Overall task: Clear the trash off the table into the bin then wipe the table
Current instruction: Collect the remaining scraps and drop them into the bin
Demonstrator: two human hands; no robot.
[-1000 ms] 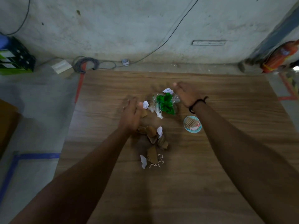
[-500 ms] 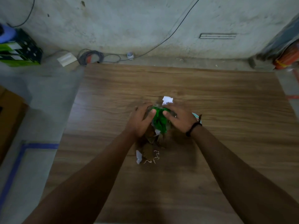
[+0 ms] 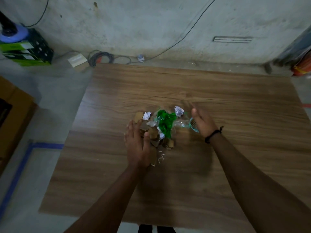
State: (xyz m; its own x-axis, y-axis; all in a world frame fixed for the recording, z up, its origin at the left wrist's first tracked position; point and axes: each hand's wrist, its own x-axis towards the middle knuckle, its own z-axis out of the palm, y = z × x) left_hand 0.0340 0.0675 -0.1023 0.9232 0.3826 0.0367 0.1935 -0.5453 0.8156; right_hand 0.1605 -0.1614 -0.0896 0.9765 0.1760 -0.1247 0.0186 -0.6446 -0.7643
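Left hand (image 3: 137,142) flat on trash pile (image 3: 161,126), fingers together; right hand (image 3: 202,121) edge-on, open.

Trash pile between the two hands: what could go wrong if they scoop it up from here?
Judging by the layout:
1. The pile is loose: brown cardboard scraps, crumpled white paper balls and crinkled green plastic wrap could spill from a two-hand scoop.
2. The round teal-rimmed lid lies partly under the right hand and may be missed.
3. The thin white string near the left hand could stay behind.

Bare forearms, black cord bracelet (image 3: 213,134) on the right wrist
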